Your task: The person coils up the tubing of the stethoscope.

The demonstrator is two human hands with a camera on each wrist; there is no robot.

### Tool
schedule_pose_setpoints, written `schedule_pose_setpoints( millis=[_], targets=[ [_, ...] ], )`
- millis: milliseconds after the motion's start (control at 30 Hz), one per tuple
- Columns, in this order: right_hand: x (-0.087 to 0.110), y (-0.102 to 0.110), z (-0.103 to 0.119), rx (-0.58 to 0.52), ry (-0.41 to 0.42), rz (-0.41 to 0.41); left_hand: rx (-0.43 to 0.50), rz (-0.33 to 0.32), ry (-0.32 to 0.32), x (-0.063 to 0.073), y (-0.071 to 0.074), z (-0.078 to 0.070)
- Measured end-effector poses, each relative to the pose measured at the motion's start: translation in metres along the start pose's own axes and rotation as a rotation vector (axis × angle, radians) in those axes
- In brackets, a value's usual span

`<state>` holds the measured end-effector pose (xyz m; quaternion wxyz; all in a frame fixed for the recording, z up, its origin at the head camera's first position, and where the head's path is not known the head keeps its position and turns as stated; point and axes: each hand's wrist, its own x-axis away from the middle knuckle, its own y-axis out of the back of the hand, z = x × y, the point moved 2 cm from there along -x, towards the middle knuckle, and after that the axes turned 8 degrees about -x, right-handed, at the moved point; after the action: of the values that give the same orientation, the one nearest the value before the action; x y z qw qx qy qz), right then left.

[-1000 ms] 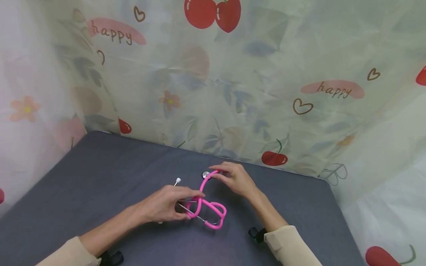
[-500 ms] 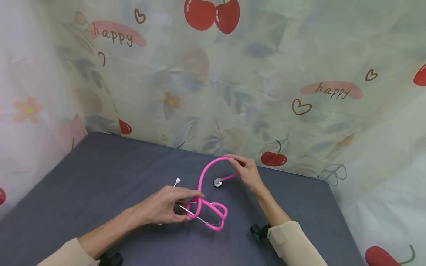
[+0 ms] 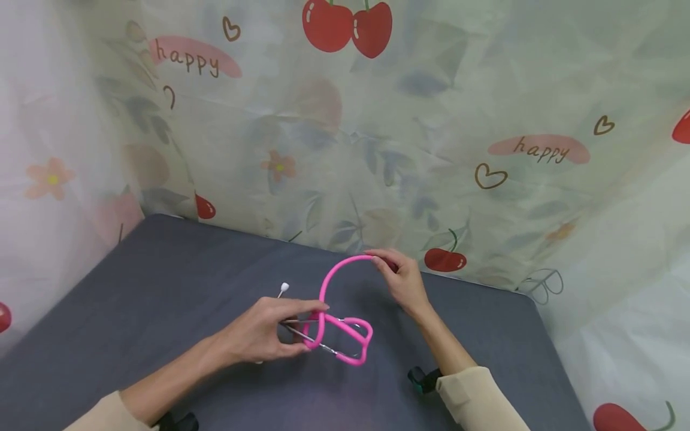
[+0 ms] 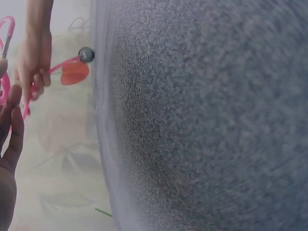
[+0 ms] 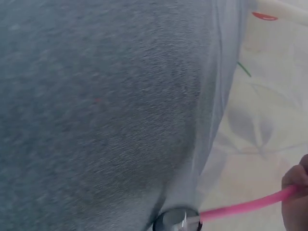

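A pink stethoscope [image 3: 330, 281] is held between both hands above the table. My left hand [image 3: 269, 329] grips its bundled part, where the looped tubing and metal ear tubes cross between thumb and fingers. One white eartip [image 3: 284, 287] sticks out behind that hand. From the bundle the tubing arches up to my right hand [image 3: 403, 281], which pinches it between thumb and fingers. In the head view the right hand hides the tube's far end. Both wrist views show the round chest piece [image 4: 86, 54] hanging from the tubing below the right hand, close to the table in the right wrist view.
A dark grey cloth covers the table [image 3: 178, 281]. Behind it hangs a pale curtain [image 3: 345, 149] printed with cherries, hearts and leaves, close to the right hand. More curtain [image 3: 636, 287] closes off the sides. Each wrist wears a black device [image 3: 423, 380].
My right hand has moved right and away, drawing the tubing from a short curve into a wide arch. The chest piece has gone out of the head view. The left hand keeps its grip, slightly raised.
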<state>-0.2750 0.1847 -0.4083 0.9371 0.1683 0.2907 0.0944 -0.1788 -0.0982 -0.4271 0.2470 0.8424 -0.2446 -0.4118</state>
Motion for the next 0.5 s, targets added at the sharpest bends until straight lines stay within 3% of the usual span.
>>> schedule_pose_setpoints(
  millis=[300, 500],
  targets=[
    [0.016, 0.000, -0.005, 0.170, -0.060, 0.093, -0.034, -0.136, 0.053, -0.002, 0.010, 0.008],
    [0.023, -0.003, -0.005, 0.233, -0.111, 0.139, -0.065, -0.158, 0.124, -0.001, 0.014, 0.016]
  ],
)
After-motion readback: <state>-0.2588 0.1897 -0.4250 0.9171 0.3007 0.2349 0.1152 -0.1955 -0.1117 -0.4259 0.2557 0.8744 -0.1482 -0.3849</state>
